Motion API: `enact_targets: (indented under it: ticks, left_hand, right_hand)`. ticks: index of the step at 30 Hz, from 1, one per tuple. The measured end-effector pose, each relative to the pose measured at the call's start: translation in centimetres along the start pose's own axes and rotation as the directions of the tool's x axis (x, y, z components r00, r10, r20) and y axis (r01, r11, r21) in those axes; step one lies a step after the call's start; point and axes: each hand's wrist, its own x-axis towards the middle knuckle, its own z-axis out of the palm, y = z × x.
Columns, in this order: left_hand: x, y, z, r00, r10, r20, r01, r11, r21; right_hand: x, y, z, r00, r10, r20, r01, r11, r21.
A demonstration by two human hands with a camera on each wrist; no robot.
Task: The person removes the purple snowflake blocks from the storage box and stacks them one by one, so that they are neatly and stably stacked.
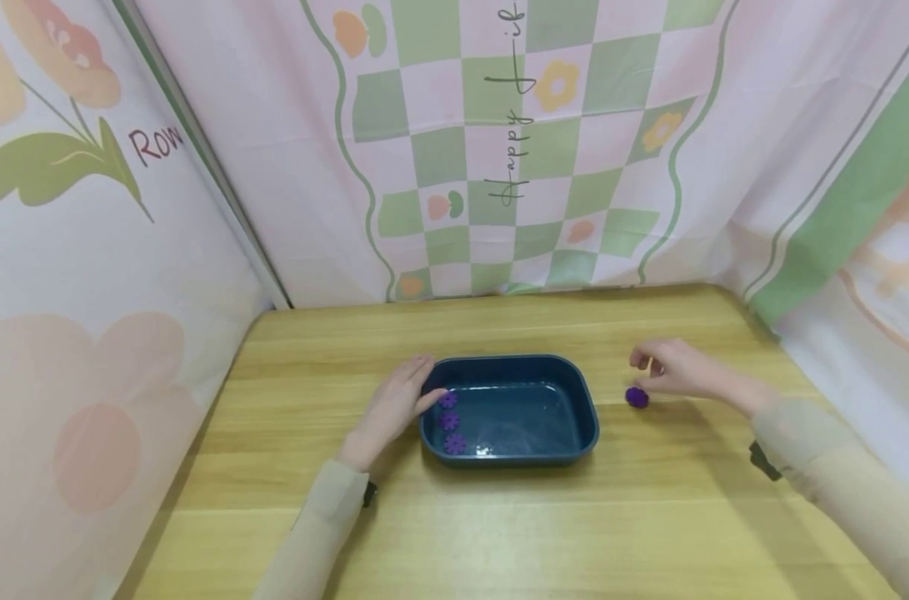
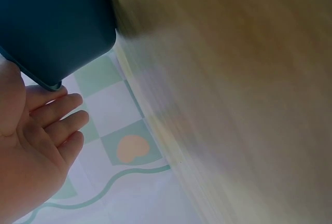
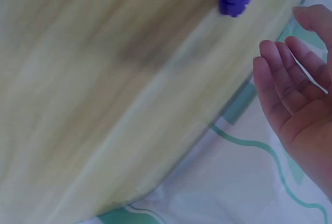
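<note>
A dark blue rectangular tub point(image 1: 510, 460) sits on the wooden table. My left hand point(image 1: 396, 406) holds its left side near the back corner, thumb over the rim and fingers outside; in the left wrist view the rim passes between the thumb and index finger of that hand point(image 2: 36, 130). Three purple flower-shaped discs point(image 1: 450, 422) with notched edges lie in a row inside, along the left wall. To the right of the tub is a small purple notched clump point(image 1: 637, 397), apparently stacked discs. My right hand point(image 1: 675, 368) hovers just above it, loosely curved and holding nothing.
The table point(image 1: 499, 533) meets a printed cloth curtain point(image 1: 491, 167) at the back. More printed cloth hangs on the left point(image 1: 109, 350) and right sides. A band with a dark piece point(image 1: 765, 460) shows at the right sleeve.
</note>
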Motion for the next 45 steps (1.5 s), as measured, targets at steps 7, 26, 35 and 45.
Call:
enact_targets:
  ticks: [7, 26, 35, 45]
  left_hand:
    - [0.0, 0.0, 0.0, 1.0, 0.006, -0.005, -0.006, 1.0, -0.009]
    - [0.0, -0.3, 0.0, 1.0, -0.018, 0.016, 0.018, 1.0, 0.002]
    - [0.0, -0.3, 0.3, 1.0, 0.003, 0.0, -0.003, 1.0, 0.017]
    - [0.1, -0.3, 0.2, 1.0, 0.021, -0.016, -0.02, 1.0, 0.019]
  right_hand:
    - [1.5, -1.0, -0.9, 1.0, -0.009, 0.01, 0.009, 1.0, -0.004]
    - [5.9, -5.4, -2.2, 0.995, -0.099, 0.031, 0.1, 0.995, -0.029]
    - [7.8, -6.9, -1.9, 0.986, -0.157, 0.055, 0.158, 0.987, -0.022]
    - [9.5, -8.9, -1.2, 0.969, -0.226, 0.1, 0.226, 0.974, 0.012]
